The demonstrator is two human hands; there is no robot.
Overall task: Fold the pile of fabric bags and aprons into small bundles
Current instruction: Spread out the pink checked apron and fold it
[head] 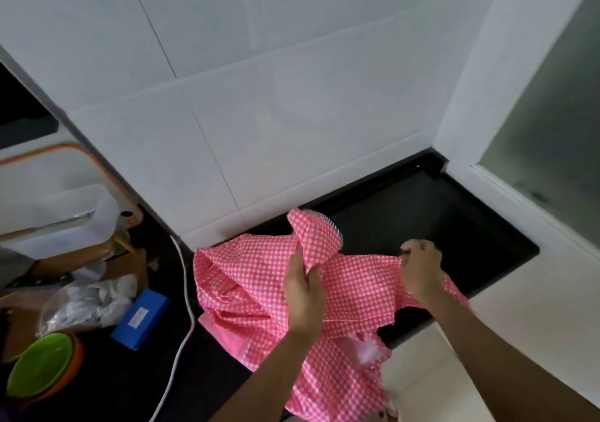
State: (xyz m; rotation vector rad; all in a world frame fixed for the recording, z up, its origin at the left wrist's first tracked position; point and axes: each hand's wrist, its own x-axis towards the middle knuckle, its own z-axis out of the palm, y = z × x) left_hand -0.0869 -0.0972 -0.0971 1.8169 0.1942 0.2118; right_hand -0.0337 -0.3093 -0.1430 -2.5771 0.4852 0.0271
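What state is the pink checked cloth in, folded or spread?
Spread, not folded: the pink cloth lies rumpled over the black counter, left hand and right hand gripping it.

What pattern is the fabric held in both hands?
Pink with small white dots all over the crumpled cloth; seen in the head view.

Centre: fabric (pixel 246 278) lies crumpled on the table (pixel 454 226), its near part extending past the table's front edge. Left hand (pixel 303 295) pinches a raised fold at the fabric's middle. Right hand (pixel 420 269) grips the fabric's right-hand edge, slightly further back. Behind the table: tiled wall (pixel 259 96), meeting a side wall with a window (pixel 552 113) at right. Just left of the fabric: cable (pixel 187 291), running front to back. Left of the cable: box (pixel 141 317); further left, plastic bag (pixel 87 304). In front of the bag: stacked bowls (pixel 39 366). Behind the bag: tub (pixel 65 220), with a board (pixel 48 171) leaning behind it.
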